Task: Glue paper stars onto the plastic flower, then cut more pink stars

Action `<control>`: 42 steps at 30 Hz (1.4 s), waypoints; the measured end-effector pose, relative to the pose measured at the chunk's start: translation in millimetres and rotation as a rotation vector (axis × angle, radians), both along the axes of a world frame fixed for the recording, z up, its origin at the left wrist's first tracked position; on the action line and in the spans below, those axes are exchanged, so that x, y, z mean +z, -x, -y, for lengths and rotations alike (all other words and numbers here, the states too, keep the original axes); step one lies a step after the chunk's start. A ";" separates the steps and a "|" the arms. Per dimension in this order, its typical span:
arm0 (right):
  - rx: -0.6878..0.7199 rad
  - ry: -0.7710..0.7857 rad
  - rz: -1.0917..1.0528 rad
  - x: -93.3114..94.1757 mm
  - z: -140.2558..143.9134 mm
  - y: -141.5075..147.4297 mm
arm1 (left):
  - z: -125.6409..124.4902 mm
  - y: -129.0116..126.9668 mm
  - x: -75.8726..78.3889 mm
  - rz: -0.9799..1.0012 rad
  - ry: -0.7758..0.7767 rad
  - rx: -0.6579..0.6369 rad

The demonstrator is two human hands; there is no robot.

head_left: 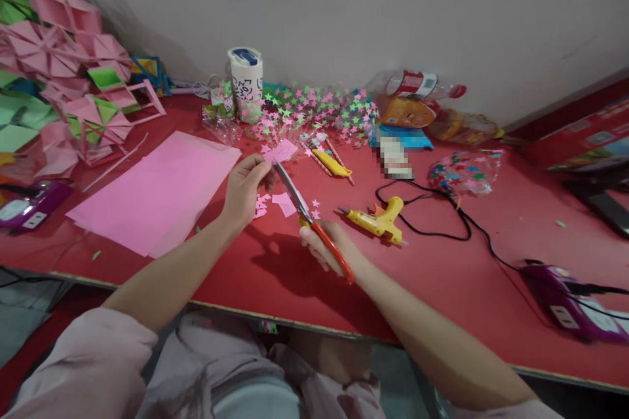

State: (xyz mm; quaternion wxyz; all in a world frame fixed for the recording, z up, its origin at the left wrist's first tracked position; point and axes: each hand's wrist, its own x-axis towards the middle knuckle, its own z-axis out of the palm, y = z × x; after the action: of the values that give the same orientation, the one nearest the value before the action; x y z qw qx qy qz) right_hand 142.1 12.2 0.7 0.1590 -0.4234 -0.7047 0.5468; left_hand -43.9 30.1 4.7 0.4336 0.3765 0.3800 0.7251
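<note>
Pink paper scrap [281,151] pinched in our left hand [244,187] over mid-table, orange-handled scissors [314,222] gripped in our right hand [328,250] with blades at it; we judge cutting midway, with pink offcuts [282,203] below, star heap [314,110] far, pink sheet [160,193] left uncut.

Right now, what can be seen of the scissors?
The scissors have red-orange handles and grey metal blades. The right hand grips the handles above the red table. The blades point up and left, meeting a small pink paper piece pinched by the left hand. Pink scraps lie beneath.
</note>
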 end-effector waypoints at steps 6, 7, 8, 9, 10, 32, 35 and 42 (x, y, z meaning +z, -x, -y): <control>0.006 0.014 -0.009 -2.2 -0.6 -1.3 | 0.0 -0.5 -0.7 0.035 0.004 -0.027; 0.004 0.015 -0.010 -2.3 -0.4 -1.5 | -0.1 -0.5 -0.8 0.047 0.004 -0.035; 0.005 0.021 -0.011 -2.4 -0.2 -1.7 | -0.2 -0.5 -0.9 0.059 0.002 -0.043; 0.003 0.028 -0.011 -2.6 -0.1 -1.9 | -0.3 -0.4 -0.9 0.069 0.000 -0.051; 0.000 0.036 -0.011 -3.0 0.0 -1.9 | -0.3 -0.3 -0.9 0.078 -0.002 -0.057; -0.047 0.122 -0.024 -4.8 -1.6 -1.5 | -1.8 6.5 1.6 0.020 -0.010 -0.116; -0.025 0.112 -0.021 -4.6 -1.7 -1.5 | -2.1 6.7 1.4 0.033 -0.006 -0.129; -0.010 0.127 -0.039 -2.2 -1.6 -1.7 | -1.6 6.0 0.9 0.040 -0.010 -0.133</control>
State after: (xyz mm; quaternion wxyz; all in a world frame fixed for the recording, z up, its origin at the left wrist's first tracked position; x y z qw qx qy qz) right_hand 143.8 13.8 -1.4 0.1481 -0.4256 -0.6631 0.5976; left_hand -49.8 31.7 5.6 0.4862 0.3887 0.3420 0.7040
